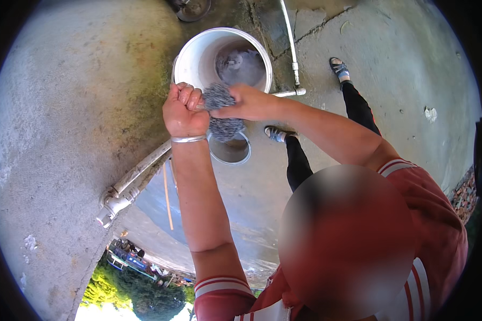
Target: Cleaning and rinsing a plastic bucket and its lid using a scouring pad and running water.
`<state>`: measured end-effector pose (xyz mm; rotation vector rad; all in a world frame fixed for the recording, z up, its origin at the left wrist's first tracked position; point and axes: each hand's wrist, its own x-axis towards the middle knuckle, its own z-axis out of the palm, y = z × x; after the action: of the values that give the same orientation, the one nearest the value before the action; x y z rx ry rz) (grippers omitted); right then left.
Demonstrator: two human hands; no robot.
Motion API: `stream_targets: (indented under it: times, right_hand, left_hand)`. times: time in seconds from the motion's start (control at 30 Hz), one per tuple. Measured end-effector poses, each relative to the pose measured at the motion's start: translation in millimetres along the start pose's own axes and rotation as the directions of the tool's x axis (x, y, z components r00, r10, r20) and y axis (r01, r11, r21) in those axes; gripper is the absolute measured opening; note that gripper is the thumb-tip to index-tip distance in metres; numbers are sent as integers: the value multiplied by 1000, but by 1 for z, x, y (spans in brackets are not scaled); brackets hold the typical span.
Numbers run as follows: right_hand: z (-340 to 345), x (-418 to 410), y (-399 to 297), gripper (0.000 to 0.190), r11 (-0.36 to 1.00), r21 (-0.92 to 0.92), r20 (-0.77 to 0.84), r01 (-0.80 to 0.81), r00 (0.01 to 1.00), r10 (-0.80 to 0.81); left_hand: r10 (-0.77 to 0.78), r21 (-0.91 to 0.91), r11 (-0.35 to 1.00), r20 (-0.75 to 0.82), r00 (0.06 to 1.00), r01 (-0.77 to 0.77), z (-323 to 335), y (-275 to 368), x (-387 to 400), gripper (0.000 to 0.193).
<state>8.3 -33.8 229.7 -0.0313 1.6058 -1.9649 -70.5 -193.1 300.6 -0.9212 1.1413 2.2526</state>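
Observation:
A grey shaggy wet-looking cloth or mop pad is bunched between my two hands over the near rim of a large white bucket. My left hand, palm up with a silver bangle at the wrist, is curled tight around the left end of it. From the right, my right hand grips its middle, thumb and fingers around it, slightly blurred. Part of the cloth hangs below my right hand, above a smaller round container. Murky, foamy water lies in the bottom of the bucket.
White pipe runs along the wet concrete right of the bucket. A thicker pipe with a valve-like fitting lies along the concrete slab at left. A round basin stands beyond. My sandalled feet are at right.

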Motion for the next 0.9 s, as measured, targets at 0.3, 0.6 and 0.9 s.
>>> stream_targets:
  times: [0.3,0.6,0.9]
  right_hand:
    - [-44,-29,103,26,906,-394,-152,155,961,-230]
    - [-44,-35,89,32,720,-673,-103,170,942,-318]
    - [-99,-107,99,62,954,-281,-659,-104,744,-113]
  left_hand:
    - [-68,-331,937,140,988,112,-17,-4,-9,31]
    - [210,146,970,-124,970,-192,12,-89,-3,46]
    - [257,75,966,-234,938,-246,28,-84,-3,48]
